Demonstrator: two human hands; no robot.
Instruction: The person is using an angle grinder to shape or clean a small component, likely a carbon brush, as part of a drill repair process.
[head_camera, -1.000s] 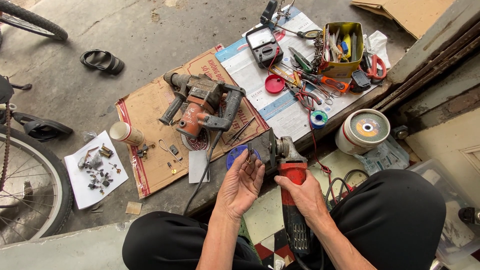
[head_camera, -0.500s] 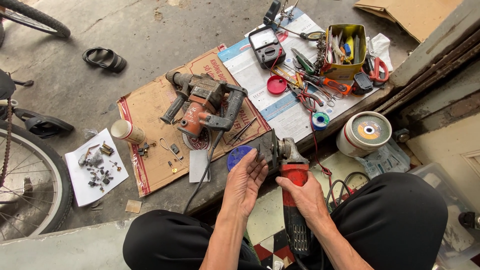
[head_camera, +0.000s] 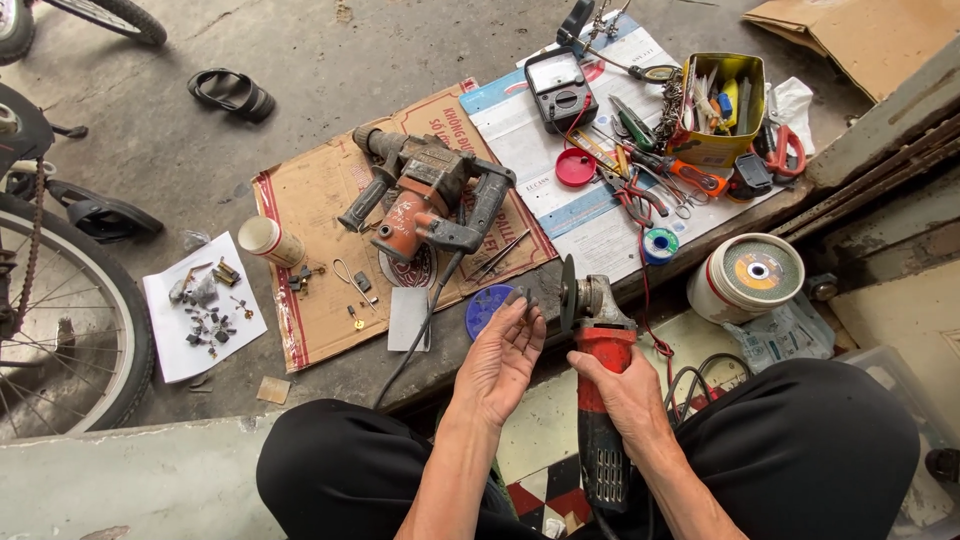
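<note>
Low in the middle of the frame, my right hand is wrapped tight around the red body of an angle grinder, whose disc end points up toward the floor clutter. My left hand sits just beside it, palm open and turned up, with a small dark part pinched at the fingertips, close to the grinder's disc but not touching it. Just above that hand lies a blue round lid on the concrete.

At the centre of the frame, a rotary hammer drill in grey and orange rests on a flattened cardboard sheet. To the upper right, a yellow tin stands full of hand tools, with a black meter near it on a printed paper sheet. Right of the grinder stands a stack of grinding discs. At the left edge, a bicycle wheel borders a white paper strewn with small metal bits.
</note>
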